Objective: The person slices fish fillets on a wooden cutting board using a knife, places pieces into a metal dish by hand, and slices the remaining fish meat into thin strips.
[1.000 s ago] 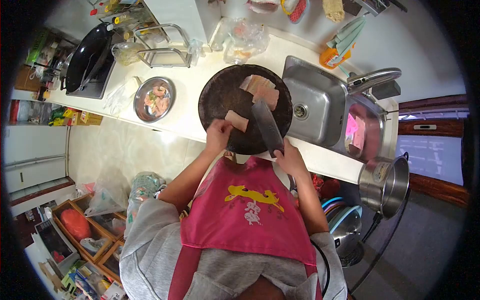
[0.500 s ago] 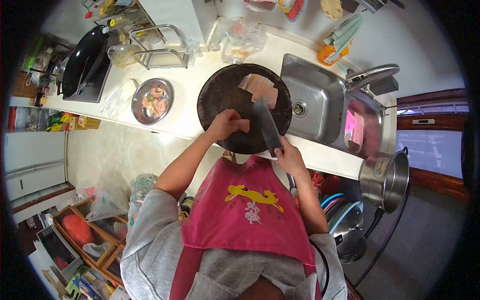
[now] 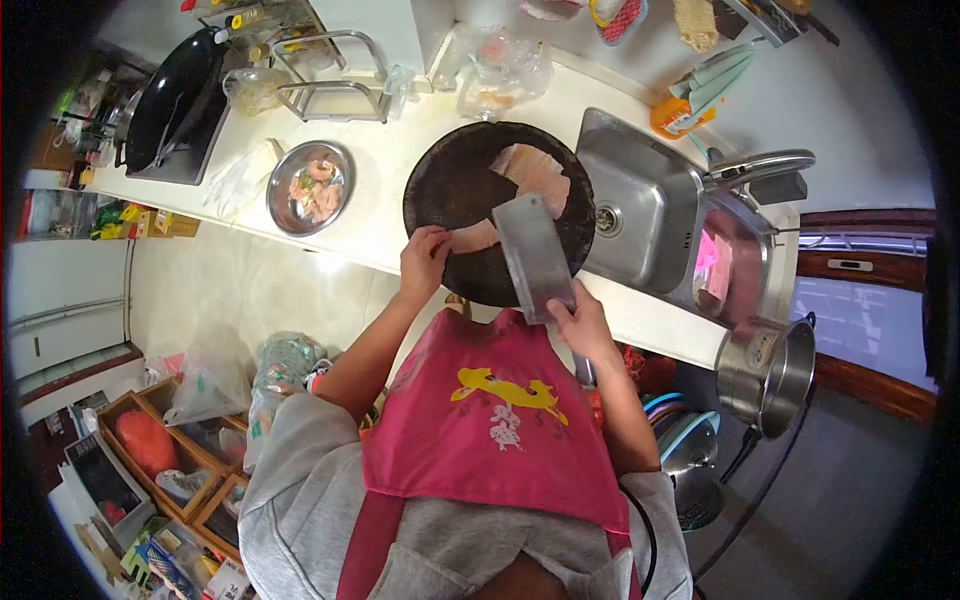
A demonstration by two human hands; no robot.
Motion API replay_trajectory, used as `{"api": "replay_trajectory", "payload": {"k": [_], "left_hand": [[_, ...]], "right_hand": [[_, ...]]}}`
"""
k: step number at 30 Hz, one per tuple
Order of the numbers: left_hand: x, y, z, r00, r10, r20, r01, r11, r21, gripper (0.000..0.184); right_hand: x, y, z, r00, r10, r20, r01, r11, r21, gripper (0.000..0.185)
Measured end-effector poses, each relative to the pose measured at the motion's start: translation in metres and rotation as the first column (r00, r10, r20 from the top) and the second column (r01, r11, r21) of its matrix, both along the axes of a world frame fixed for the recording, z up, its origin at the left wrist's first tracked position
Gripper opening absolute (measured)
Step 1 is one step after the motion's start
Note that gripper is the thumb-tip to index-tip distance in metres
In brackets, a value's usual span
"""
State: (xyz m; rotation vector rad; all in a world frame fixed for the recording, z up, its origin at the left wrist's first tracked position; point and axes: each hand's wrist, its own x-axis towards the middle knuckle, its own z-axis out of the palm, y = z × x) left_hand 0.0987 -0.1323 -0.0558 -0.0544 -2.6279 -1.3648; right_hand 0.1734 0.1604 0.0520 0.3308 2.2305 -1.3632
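A round dark cutting board (image 3: 440, 185) lies on the counter. My left hand (image 3: 425, 262) is at its left edge, fingers pinched on the end of a strip of pale pink meat (image 3: 474, 237). The strip reaches across the board to the blade of a cleaver (image 3: 532, 250). My right hand (image 3: 583, 325) grips the cleaver by its handle, at the board's near right edge, with the broad side of the blade turned up. Beyond the blade tip lie larger pale pink meat slabs (image 3: 540, 180). Whether the blade touches the strip I cannot tell.
Left of the board stands a metal bowl (image 3: 283, 205) with meat pieces. A sink (image 3: 640, 190) with a faucet (image 3: 760, 165) is on the right. Plastic bags (image 3: 505, 75) and a metal rack (image 3: 335, 98) sit behind. A pot (image 3: 750, 365) is at the counter's right end.
The cleaver has tilted so its flat face shows more. My left hand has moved slightly left, and more of the meat strip shows, stretched towards the blade. The view has shifted a little.
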Motion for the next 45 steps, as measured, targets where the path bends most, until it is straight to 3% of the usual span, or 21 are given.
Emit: {"api": "replay_trajectory", "payload": {"k": [7,9,16,25,27,33,35,38,40,42,43,45], "left_hand": [[-0.007,-0.007,-0.013,0.983,-0.148,-0.113,0.148,0.989,-0.007,0.014],[-0.007,-0.009,-0.017,0.972,-0.186,-0.146,0.172,0.979,-0.105,0.013],[-0.005,-0.01,-0.021,0.988,-0.133,-0.084,0.13,0.991,-0.039,0.01],[-0.003,-0.014,-0.02,0.99,-0.128,-0.06,0.129,0.992,0.013,0.012],[-0.002,-0.016,-0.022,0.983,-0.161,-0.086,0.161,0.987,-0.007,0.013],[-0.001,-0.015,-0.023,0.985,-0.145,-0.093,0.142,0.989,-0.038,0.013],[0.0,-0.013,-0.022,0.989,-0.12,-0.088,0.118,0.993,-0.03,0.011],[-0.005,-0.01,-0.02,0.995,-0.057,-0.082,0.053,0.998,-0.039,0.011],[-0.009,-0.012,-0.02,0.997,-0.021,-0.073,0.016,0.998,-0.064,0.013],[-0.015,-0.013,-0.02,0.977,0.213,0.019,-0.214,0.972,0.096,0.02],[-0.014,-0.014,-0.019,0.977,0.213,0.018,-0.214,0.972,0.096,0.02],[-0.013,-0.015,-0.011,0.986,-0.012,-0.164,0.003,0.998,-0.058,0.029]], "right_hand": [[-0.001,-0.036,-0.015,0.974,0.145,0.174,-0.15,0.989,0.019,0.068],[0.006,-0.039,-0.037,0.985,0.17,0.032,-0.173,0.976,0.132,0.066],[-0.011,-0.057,-0.035,0.987,0.152,0.049,-0.156,0.984,0.092,0.06],[-0.103,-0.105,-0.046,0.957,0.276,-0.095,-0.263,0.956,0.13,0.038],[-0.115,-0.118,-0.049,0.909,0.318,-0.268,-0.256,0.936,0.243,0.038],[-0.079,-0.099,-0.032,0.927,0.286,-0.244,-0.25,0.954,0.167,0.041],[-0.042,-0.073,-0.043,0.928,0.339,-0.153,-0.289,0.916,0.278,0.043],[-0.003,-0.032,-0.038,0.937,0.328,-0.122,-0.29,0.924,0.249,0.042],[0.002,-0.019,-0.015,0.966,0.26,-0.001,-0.259,0.965,0.044,0.038],[0.006,-0.021,-0.012,0.981,0.191,0.015,-0.192,0.98,0.05,0.036],[0.007,-0.022,-0.012,0.992,0.124,0.031,-0.125,0.99,0.058,0.035],[0.01,-0.025,-0.021,0.993,0.109,-0.035,-0.106,0.991,0.085,0.035]]}}
